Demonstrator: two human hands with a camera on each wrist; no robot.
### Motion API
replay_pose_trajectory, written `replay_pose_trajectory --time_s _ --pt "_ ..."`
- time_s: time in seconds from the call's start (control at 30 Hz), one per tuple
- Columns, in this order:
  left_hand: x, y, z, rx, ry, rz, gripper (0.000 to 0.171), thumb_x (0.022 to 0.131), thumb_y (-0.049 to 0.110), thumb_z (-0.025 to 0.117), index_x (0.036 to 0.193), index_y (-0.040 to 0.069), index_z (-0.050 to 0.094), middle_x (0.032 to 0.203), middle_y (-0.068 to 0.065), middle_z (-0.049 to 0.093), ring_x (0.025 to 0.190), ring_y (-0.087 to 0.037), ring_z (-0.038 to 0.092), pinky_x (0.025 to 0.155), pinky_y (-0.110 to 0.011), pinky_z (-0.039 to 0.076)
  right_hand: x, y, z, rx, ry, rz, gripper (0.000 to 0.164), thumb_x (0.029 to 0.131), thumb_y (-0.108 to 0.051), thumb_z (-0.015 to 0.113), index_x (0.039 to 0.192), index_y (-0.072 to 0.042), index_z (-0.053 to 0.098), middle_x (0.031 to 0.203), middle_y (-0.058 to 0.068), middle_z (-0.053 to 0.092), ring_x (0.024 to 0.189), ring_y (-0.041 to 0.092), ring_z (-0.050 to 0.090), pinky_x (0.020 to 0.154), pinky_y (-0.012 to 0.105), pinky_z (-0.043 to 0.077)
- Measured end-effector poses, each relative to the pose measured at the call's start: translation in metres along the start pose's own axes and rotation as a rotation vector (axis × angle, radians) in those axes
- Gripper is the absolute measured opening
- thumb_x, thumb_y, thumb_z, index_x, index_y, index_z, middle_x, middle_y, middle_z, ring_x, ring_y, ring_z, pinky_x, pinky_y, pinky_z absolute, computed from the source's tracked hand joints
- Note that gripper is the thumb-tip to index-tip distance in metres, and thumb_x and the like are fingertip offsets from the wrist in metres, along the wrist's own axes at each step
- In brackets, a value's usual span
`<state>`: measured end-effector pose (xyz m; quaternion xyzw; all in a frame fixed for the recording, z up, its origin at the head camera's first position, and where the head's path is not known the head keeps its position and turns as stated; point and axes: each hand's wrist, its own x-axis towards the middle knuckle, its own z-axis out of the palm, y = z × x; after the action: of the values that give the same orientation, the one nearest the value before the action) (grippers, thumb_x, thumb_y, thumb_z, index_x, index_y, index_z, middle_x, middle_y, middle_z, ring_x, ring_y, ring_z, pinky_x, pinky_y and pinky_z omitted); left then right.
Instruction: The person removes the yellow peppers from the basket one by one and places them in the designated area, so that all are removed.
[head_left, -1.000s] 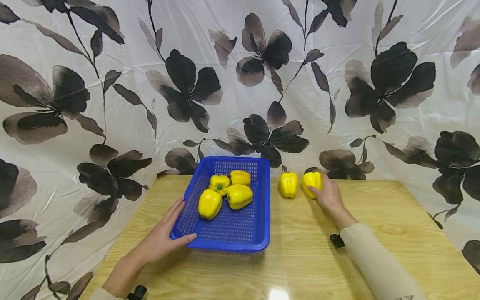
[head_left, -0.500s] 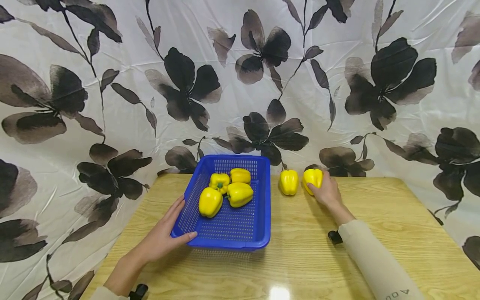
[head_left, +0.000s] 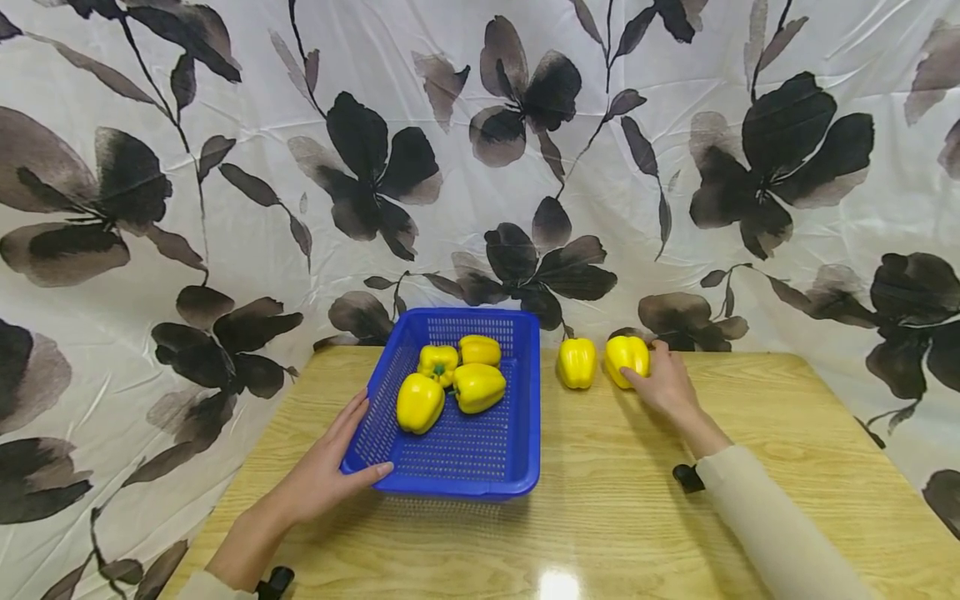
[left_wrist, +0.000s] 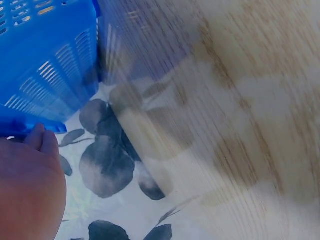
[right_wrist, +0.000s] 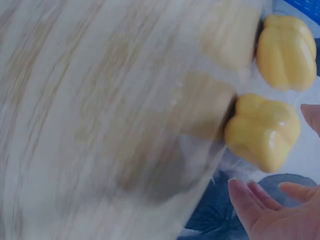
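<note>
My left hand [head_left: 322, 471] holds the near-left corner of a blue plastic basket [head_left: 465, 486], its thumb over the front rim and its fingers along the left side. Several yellow bell peppers [head_left: 480, 388] lie inside the basket. My right hand [head_left: 667, 383] is beside the right-hand one of two yellow bell peppers on the table. In the right wrist view, a gap shows between its spread fingers [right_wrist: 245, 197] and that bell pepper [right_wrist: 262, 131]. The other bell pepper [head_left: 577, 363] stands between it and the basket.
The basket and peppers are on a light wood-grain table [head_left: 600, 517] with a glossy top. Behind the table's back edge hangs a white cloth [head_left: 420, 50] printed with dark flowers.
My right hand has let go of the right-hand bell pepper and drawn slightly back to the right. The left hand and the basket have kept their places.
</note>
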<state>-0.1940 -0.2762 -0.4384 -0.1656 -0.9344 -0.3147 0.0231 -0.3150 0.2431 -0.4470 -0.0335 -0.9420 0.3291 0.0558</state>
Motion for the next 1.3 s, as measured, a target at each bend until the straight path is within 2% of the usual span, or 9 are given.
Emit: replay_pose_trajectory --time_s 0.13,0.47,0.7,0.8,1.0,1.13,1.3 --pt "0.0 0.0 -0.001 0.007 -0.001 0.0 0.101 0.091 0.051 0.073 0.165 0.01 0.016 0.172 -0.003 0.006 0.153 -0.045 0.018 0.114 -0.073 0.024 -0.005 -0.003 -0.008 -0.005 -0.015 -0.033 0.086 0.097 -0.036 0.065 0.156 0.01 0.021 0.146 0.043 0.03 0.135 0.057 0.036 0.11 0.068 0.034" --pt "-0.001 -0.001 -0.001 0.015 0.005 -0.001 0.103 0.09 0.05 0.075 0.165 0.01 0.016 0.173 -0.003 0.006 0.153 -0.044 0.019 0.114 -0.072 0.024 -0.02 -0.014 -0.022 -0.02 -0.026 -0.114 0.083 0.098 -0.036 0.066 0.155 0.009 0.026 0.141 0.04 0.036 0.128 0.053 0.042 0.107 0.066 0.037" --pt "-0.002 -0.001 -0.001 0.017 0.007 -0.007 0.103 0.09 0.051 0.074 0.165 0.009 0.017 0.172 -0.004 0.006 0.153 -0.044 0.018 0.115 -0.071 0.023 -0.032 -0.027 -0.027 -0.006 -0.036 -0.233 0.077 0.095 -0.029 0.07 0.154 0.005 0.034 0.139 0.038 0.044 0.125 0.052 0.048 0.101 0.065 0.042" --pt "-0.001 0.0 -0.002 0.014 0.008 -0.014 0.103 0.09 0.051 0.074 0.165 0.01 0.016 0.173 -0.002 0.005 0.154 -0.043 0.017 0.115 -0.071 0.023 -0.034 -0.036 -0.028 0.008 -0.04 -0.287 0.076 0.094 -0.028 0.072 0.153 0.004 0.037 0.141 0.035 0.044 0.127 0.051 0.048 0.103 0.065 0.042" --pt "0.0 -0.001 -0.002 0.01 0.007 -0.017 0.103 0.09 0.051 0.074 0.165 0.011 0.015 0.173 -0.002 0.005 0.154 -0.042 0.017 0.115 -0.072 0.024 -0.04 -0.054 -0.025 0.038 -0.078 -0.357 0.073 0.093 -0.026 0.074 0.151 0.003 0.041 0.148 0.033 0.042 0.135 0.052 0.043 0.11 0.068 0.035" --pt "0.0 -0.001 -0.002 0.008 0.0 -0.018 0.103 0.09 0.051 0.074 0.165 0.011 0.016 0.172 -0.003 0.006 0.154 -0.042 0.018 0.115 -0.071 0.024 -0.045 -0.064 -0.021 0.046 -0.101 -0.404 0.073 0.092 -0.024 0.073 0.152 0.003 0.041 0.147 0.031 0.045 0.135 0.049 0.045 0.108 0.067 0.038" --pt "-0.001 -0.002 -0.001 0.004 0.0 -0.016 0.103 0.091 0.051 0.074 0.165 0.011 0.015 0.173 -0.003 0.005 0.154 -0.043 0.017 0.115 -0.071 0.023 -0.048 -0.079 -0.012 0.089 -0.113 -0.461 0.071 0.09 -0.021 0.075 0.15 0.001 0.044 0.141 0.026 0.051 0.125 0.044 0.052 0.103 0.062 0.045"
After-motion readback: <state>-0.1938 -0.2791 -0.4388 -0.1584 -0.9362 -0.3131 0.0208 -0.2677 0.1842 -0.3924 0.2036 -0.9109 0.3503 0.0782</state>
